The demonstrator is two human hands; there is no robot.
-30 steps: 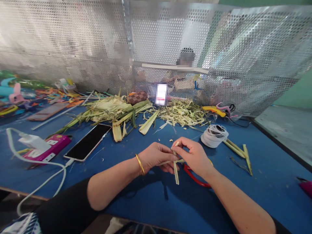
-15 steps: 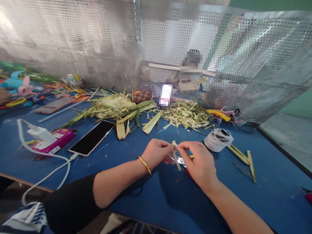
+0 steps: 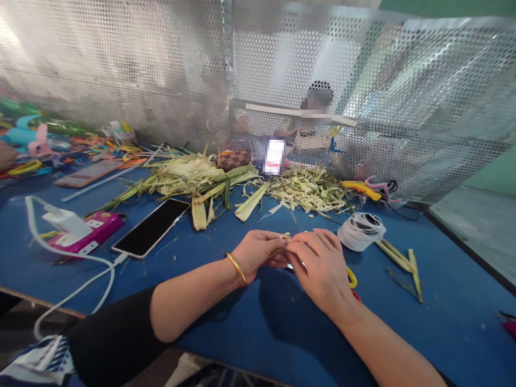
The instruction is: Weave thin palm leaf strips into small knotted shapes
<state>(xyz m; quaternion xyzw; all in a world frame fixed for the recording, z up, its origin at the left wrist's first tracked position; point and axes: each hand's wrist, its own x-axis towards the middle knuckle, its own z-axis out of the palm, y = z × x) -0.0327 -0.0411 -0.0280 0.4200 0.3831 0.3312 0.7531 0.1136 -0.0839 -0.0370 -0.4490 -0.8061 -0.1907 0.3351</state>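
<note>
My left hand (image 3: 257, 251), a gold bangle at its wrist, pinches a narrow pale strip of corn husk (image 3: 286, 238). Against it, fingertips to fingertips, my right hand (image 3: 322, 266) is closed on the same strip and hides most of it. On the blue table beneath my right hand lie scissors with red and yellow handles (image 3: 352, 278), largely covered. A spool of white cord (image 3: 362, 232) stands just beyond my right hand. Farther back are a heap of corn husks (image 3: 181, 174) and a pile of shredded husk bits (image 3: 310, 189).
A phone (image 3: 152, 228) charges from a pink power strip (image 3: 94, 231) on the left. Behind the heaps rises a perforated metal screen (image 3: 141, 70), with people beyond it. Folded husk pieces (image 3: 415, 274) lie at right. Another person's hand (image 3: 6, 157) shows at far left.
My right hand has turned over the husk strip, its fingers now covering the strip's hanging end. The scissors' yellow and red handles show more beside my right wrist.
</note>
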